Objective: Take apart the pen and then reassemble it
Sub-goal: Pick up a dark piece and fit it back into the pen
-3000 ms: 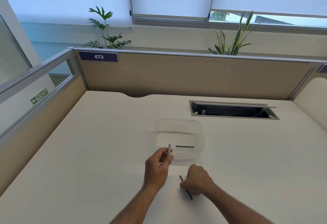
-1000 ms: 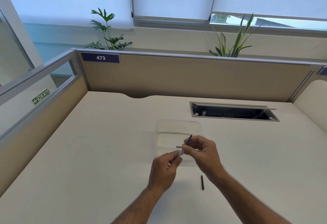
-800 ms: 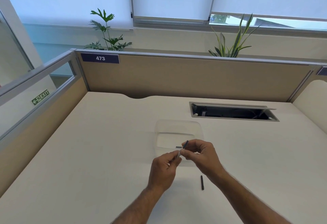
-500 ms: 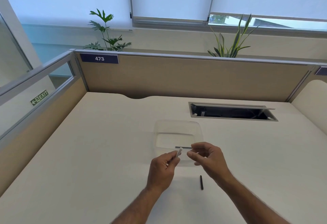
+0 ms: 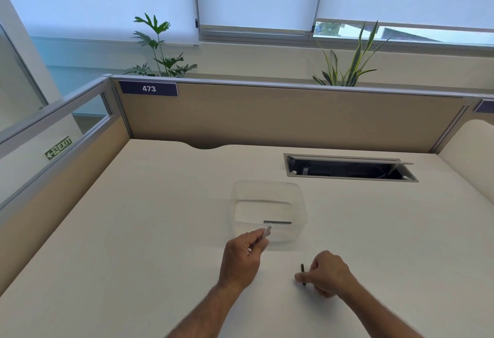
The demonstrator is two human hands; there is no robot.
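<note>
My left hand (image 5: pixel 242 260) grips a white pen barrel (image 5: pixel 267 231), its open end pointing up and away over the near wall of a clear plastic container (image 5: pixel 300 201). A dark thin pen piece (image 5: pixel 277 222) lies inside the container near its front wall. On the desk to the right lies a short black pen piece (image 5: pixel 303 273). My right hand (image 5: pixel 327 273) is down on the desk beside it, fingertips pinching its near end.
The cream desk (image 5: pixel 160 217) is bounded by beige partition walls at the back and left. An open cable tray (image 5: pixel 347 169) is sunk into the desk at the back right. Plants stand behind the partition.
My right hand left the barrel's tip, dropped to the desk on the right and took hold of the short black piece. My left hand stayed put with the white barrel.
</note>
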